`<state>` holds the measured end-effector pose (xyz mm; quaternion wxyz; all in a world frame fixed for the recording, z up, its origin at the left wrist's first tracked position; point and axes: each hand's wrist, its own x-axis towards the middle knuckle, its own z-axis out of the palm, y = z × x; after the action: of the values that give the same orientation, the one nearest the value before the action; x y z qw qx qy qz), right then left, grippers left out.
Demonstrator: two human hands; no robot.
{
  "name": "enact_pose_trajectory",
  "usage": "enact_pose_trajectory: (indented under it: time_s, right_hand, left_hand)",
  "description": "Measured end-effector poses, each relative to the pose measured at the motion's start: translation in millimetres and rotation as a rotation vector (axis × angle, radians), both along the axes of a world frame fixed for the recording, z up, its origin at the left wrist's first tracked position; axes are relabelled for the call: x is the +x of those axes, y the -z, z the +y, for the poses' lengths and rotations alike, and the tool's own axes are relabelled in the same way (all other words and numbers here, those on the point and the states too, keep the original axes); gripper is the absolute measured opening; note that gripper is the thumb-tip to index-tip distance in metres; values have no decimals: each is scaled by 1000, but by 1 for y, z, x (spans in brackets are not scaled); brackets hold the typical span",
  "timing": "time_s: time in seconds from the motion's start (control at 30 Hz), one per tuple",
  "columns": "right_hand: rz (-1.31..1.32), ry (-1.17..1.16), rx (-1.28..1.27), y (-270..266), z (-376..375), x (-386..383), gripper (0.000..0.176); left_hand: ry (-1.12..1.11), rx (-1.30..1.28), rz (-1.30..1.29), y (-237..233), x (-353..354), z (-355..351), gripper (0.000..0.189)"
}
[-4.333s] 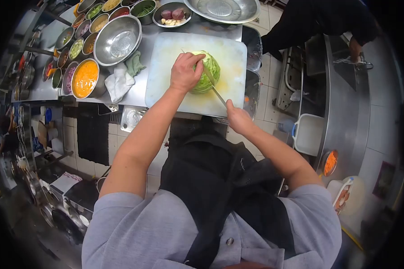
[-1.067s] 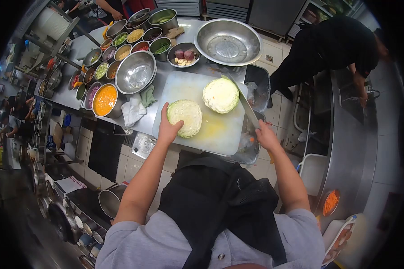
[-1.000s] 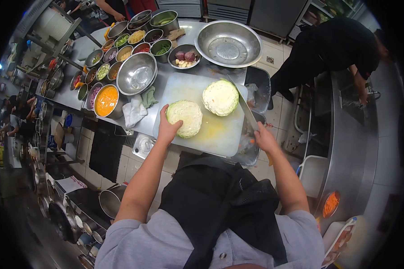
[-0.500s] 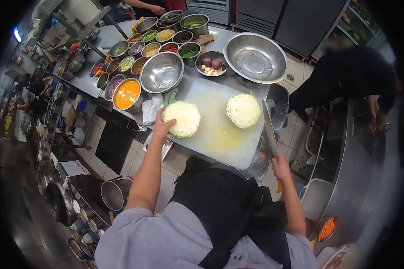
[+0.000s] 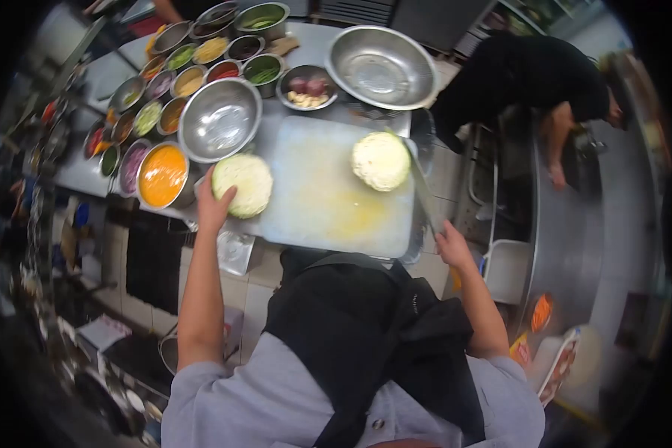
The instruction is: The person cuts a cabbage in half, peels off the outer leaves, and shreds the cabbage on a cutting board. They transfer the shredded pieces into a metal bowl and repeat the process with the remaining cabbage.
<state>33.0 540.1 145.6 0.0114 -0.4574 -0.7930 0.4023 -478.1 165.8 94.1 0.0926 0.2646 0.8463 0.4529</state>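
Observation:
My left hand point(image 5: 213, 200) grips a cabbage half point(image 5: 245, 187) from its left side, thumb over the pale cut face. That half is at the left edge of the white cutting board point(image 5: 313, 201), in front of an empty steel bowl point(image 5: 220, 123). In my right hand point(image 5: 453, 246) is a knife point(image 5: 425, 196), its orange handle partly under the palm. The blade points away from me along the board's right side, its tip close beside another cabbage half point(image 5: 379, 162), which lies cut face up on the board.
Behind the board stand a wide steel basin point(image 5: 384, 67) and a bowl of garlic and purple onions point(image 5: 306, 88). Several containers of cut vegetables crowd the left, with a pot of orange liquid point(image 5: 163, 175) nearest. A person in black point(image 5: 530, 82) bends over the right-hand counter.
My left hand has carried its cabbage half left, to the board's edge. The knife stays beside the other half. The camera view has shifted, and the person at right has leaned lower.

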Motion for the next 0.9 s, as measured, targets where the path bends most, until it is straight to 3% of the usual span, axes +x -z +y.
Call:
enact_pose_trajectory:
  time_s: [0.03,0.17,0.23,0.3,0.37,0.43,0.5,0.63,0.7,0.77,0.8,0.87,0.9]
  right_hand:
    - [-49,-7,-36,-10,-6,-7,29]
    - [-111,12,-91,-17,-32,-8,21]
    - [-100,30,-93,-15,-48,2,18]
    - [-129,84,-116,-21,-70,8,16]
    - [-122,132,-109,-21,-94,21,16]
    - [-173,190,-140,-33,-120,27,17]
    - [-151,227,-157,-24,-141,44,19]
    - [-142,264,-162,-32,-168,58,18]
    - [-183,235,-189,-37,-172,63,19]
    - [-210,193,-137,-36,-169,75,21]
    - [-244,153,-89,-35,-169,82,23]
    - [-321,75,41,-36,-167,95,28]
    - [-406,-10,175,-39,-166,98,32]
  left_hand:
    - [-18,-98,50,-23,8,0,87]
    - [-36,-42,-20,-30,15,0,89]
    - [-23,-74,64,-39,19,3,90]
    - [17,-77,127,-55,25,10,83]
    - [25,28,449,-72,30,22,73]
    - [77,80,410,-85,38,47,67]
    - [242,169,-138,-79,42,80,67]
    - [493,-18,-343,-34,59,176,82]
    - [496,-99,-486,-12,71,235,91]
    - [460,-187,-703,-34,83,283,96]
    - [464,-195,-693,-39,85,300,96]
    - [732,-445,-793,-43,92,327,86]
    - [732,-462,-787,-40,96,333,86]
